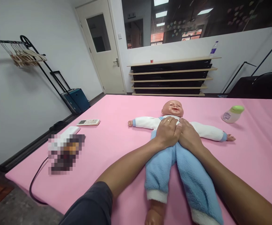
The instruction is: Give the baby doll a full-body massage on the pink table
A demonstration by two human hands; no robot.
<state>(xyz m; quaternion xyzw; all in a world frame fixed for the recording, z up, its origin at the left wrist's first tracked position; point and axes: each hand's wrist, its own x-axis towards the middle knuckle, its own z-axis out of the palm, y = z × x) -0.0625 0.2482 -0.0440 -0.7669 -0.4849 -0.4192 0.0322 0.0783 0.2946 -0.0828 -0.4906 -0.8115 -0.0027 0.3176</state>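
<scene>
A baby doll (160, 168) in a blue and white fleece outfit lies on its back on the pink-covered table (117, 140). Its head points away from me and its arms are spread wide. My left hand (169, 132), with a ring on one finger, rests palm down on the doll's chest. Beside it, touching at the thumbs, my right hand (189, 134) lies on the other half of the chest. Both hands have their fingers laid along the outfit; the chest beneath them is hidden.
A bottle with a green cap (233, 114) lies toward the right. On the left are a remote control (88, 122), a white power strip (69, 132) with a cable, and a blurred-out item (66, 156). Stacked shelves (170, 75) stand behind the table.
</scene>
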